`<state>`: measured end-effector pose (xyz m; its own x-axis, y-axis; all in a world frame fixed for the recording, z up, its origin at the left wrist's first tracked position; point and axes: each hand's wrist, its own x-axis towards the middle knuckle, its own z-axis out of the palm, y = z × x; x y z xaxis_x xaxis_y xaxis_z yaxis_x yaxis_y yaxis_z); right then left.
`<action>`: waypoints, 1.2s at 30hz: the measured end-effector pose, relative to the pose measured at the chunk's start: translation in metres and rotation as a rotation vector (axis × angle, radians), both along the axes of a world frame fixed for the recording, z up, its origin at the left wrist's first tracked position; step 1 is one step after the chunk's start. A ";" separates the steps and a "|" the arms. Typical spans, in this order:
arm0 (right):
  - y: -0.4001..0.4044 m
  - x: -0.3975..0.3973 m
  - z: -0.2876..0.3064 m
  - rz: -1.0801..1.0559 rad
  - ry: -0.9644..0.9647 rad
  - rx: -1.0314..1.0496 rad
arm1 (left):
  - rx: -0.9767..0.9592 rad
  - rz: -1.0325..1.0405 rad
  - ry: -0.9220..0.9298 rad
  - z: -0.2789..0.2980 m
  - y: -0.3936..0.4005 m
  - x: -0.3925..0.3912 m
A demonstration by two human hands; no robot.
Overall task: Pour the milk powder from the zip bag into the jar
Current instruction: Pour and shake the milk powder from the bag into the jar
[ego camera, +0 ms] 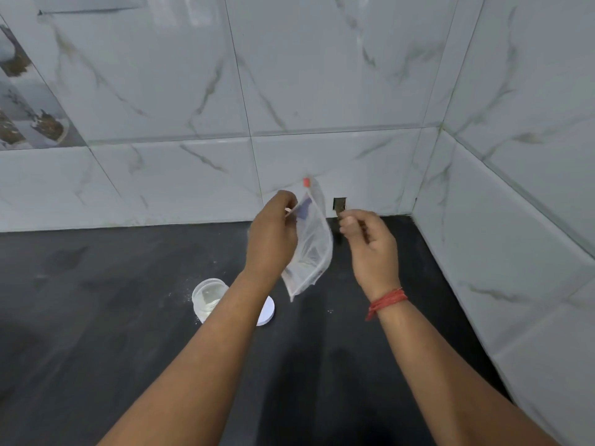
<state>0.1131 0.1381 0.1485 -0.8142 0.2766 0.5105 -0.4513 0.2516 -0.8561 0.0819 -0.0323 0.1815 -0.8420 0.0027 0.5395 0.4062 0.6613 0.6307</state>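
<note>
My left hand (273, 233) pinches the top edge of a clear zip bag (310, 249), which hangs in the air above the counter with its red slider (306, 182) at the top. The bag looks nearly empty, with a thin film of white powder inside. My right hand (370, 246) hovers just right of the bag, fingers curled with nothing visible in them. A small clear jar (207, 296) stands open on the black counter below my left forearm. Its white lid (268, 312) lies flat beside it, partly hidden by the arm.
The black countertop (96, 317) carries specks of spilled white powder near the jar. Marble-look tiled walls close the back and right side, forming a corner. A small dark square opening (339, 205) sits in the back wall just above the counter.
</note>
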 end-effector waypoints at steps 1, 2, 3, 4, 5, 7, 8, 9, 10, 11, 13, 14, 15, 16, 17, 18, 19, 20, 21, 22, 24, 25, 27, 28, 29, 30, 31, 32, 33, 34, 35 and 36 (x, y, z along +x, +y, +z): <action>0.005 -0.003 -0.004 -0.065 -0.049 -0.110 | 0.066 -0.022 -0.021 0.000 -0.004 -0.002; 0.011 -0.008 -0.009 -0.133 -0.110 -0.182 | 0.136 -0.056 -0.045 0.001 -0.010 -0.003; 0.018 -0.014 -0.015 -0.180 -0.184 -0.216 | 0.210 -0.099 -0.070 0.002 -0.015 -0.004; 0.026 -0.021 -0.020 -0.186 -0.274 -0.232 | 0.280 -0.143 -0.095 0.004 -0.021 -0.005; 0.032 -0.028 -0.026 -0.154 -0.375 -0.253 | 0.342 -0.179 -0.119 0.005 -0.026 -0.005; 0.044 -0.041 -0.035 0.001 -0.561 -0.347 | 0.432 -0.202 -0.163 0.006 -0.034 -0.009; 0.048 -0.044 -0.038 0.110 -0.630 -0.427 | 0.456 -0.201 -0.178 0.006 -0.037 -0.010; 0.052 -0.047 -0.041 0.221 -0.679 -0.516 | 0.473 -0.203 -0.189 0.005 -0.040 -0.011; 0.055 -0.048 -0.042 0.309 -0.696 -0.590 | 0.485 -0.209 -0.194 0.004 -0.042 -0.011; 0.057 -0.049 -0.041 0.362 -0.687 -0.635 | 0.491 -0.213 -0.196 0.002 -0.044 -0.012; 0.060 -0.051 -0.036 0.351 -0.604 -0.654 | 0.486 -0.197 -0.201 -0.001 -0.049 -0.012; 0.060 -0.053 -0.032 0.289 -0.548 -0.651 | 0.484 -0.187 -0.201 -0.004 -0.051 -0.012; 0.060 -0.055 -0.026 0.216 -0.499 -0.629 | 0.488 -0.174 -0.201 -0.007 -0.053 -0.011; 0.059 -0.057 -0.020 0.168 -0.464 -0.585 | 0.497 -0.147 -0.203 -0.010 -0.054 -0.010; 0.058 -0.060 -0.016 0.159 -0.444 -0.531 | 0.516 -0.114 -0.202 -0.013 -0.055 -0.009; 0.055 -0.061 -0.013 0.172 -0.433 -0.479 | 0.540 -0.086 -0.196 -0.015 -0.057 -0.008; 0.052 -0.062 -0.011 0.181 -0.425 -0.433 | 0.560 -0.062 -0.191 -0.017 -0.059 -0.008; 0.050 -0.064 -0.010 0.178 -0.416 -0.405 | 0.569 -0.036 -0.196 -0.018 -0.061 -0.008; 0.047 -0.065 -0.009 0.163 -0.406 -0.396 | 0.571 -0.005 -0.206 -0.019 -0.063 -0.009; 0.046 -0.066 -0.009 0.139 -0.396 -0.399 | 0.582 0.030 -0.219 -0.021 -0.065 -0.010; 0.043 -0.067 -0.009 0.101 -0.375 -0.416 | 0.675 0.100 -0.248 -0.026 -0.065 -0.011; 0.042 -0.068 -0.010 0.086 -0.373 -0.429 | 0.733 0.113 -0.263 -0.029 -0.065 -0.010; 0.038 -0.068 -0.011 0.047 -0.385 -0.465 | 0.814 0.071 -0.321 -0.038 -0.064 -0.004; 0.036 -0.067 -0.010 0.028 -0.389 -0.476 | 0.827 0.021 -0.369 -0.043 -0.064 0.000; 0.034 -0.066 -0.010 0.013 -0.393 -0.484 | 0.820 -0.027 -0.414 -0.048 -0.064 0.003; 0.034 -0.066 -0.009 0.008 -0.398 -0.497 | 0.807 -0.064 -0.451 -0.052 -0.063 0.006; 0.033 -0.066 -0.009 0.011 -0.402 -0.523 | 0.773 -0.082 -0.479 -0.056 -0.063 0.007; 0.033 -0.066 -0.009 0.019 -0.403 -0.557 | 0.712 -0.082 -0.497 -0.060 -0.063 0.008; 0.033 -0.066 -0.008 0.028 -0.406 -0.587 | 0.634 -0.070 -0.501 -0.062 -0.062 0.008; 0.032 -0.066 -0.008 0.037 -0.410 -0.604 | 0.566 -0.048 -0.490 -0.063 -0.061 0.008; 0.033 -0.065 -0.008 0.048 -0.414 -0.606 | 0.526 -0.016 -0.464 -0.063 -0.060 0.007; 0.033 -0.064 -0.008 0.067 -0.415 -0.598 | 0.519 0.021 -0.429 -0.061 -0.059 0.006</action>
